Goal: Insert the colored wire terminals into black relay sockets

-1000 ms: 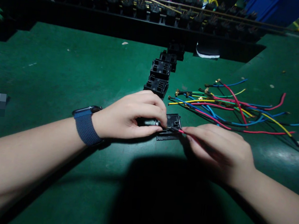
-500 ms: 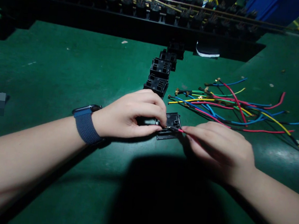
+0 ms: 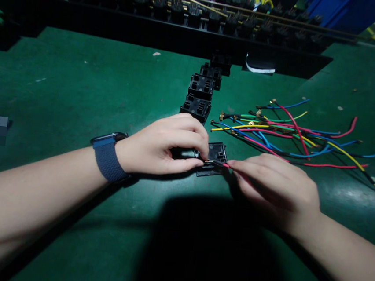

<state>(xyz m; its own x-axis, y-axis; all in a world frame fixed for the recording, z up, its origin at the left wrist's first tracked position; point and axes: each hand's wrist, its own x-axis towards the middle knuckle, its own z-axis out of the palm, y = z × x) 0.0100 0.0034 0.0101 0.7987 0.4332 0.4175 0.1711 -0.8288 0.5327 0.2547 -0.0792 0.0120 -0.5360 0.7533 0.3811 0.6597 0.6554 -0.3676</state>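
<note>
A red wire (image 3: 226, 165) with a black sleeve lies over a small black plastic housing (image 3: 218, 148) on the green surface. My right hand (image 3: 278, 184) is closed, thumb and forefinger pinching the wire from the right. From the left, my left hand (image 3: 170, 143), wearing a dark watch (image 3: 108, 150) at the wrist, is closed too. Its thumb and forefinger pinch the wire's metal end above the housing; the fingertips partly cover the tip. Whether the tip sits in a slot of the housing I cannot tell. A small pale shiny piece (image 3: 188, 153) shows beneath the left hand.
Beyond my left hand runs a row of several black housings (image 3: 199, 86). Loose coloured wires (image 3: 274, 133) with metal ends lie at the right. Across the back stands a long black rack (image 3: 145, 28) of dark connectors, with a blue bin (image 3: 349, 12) behind it.
</note>
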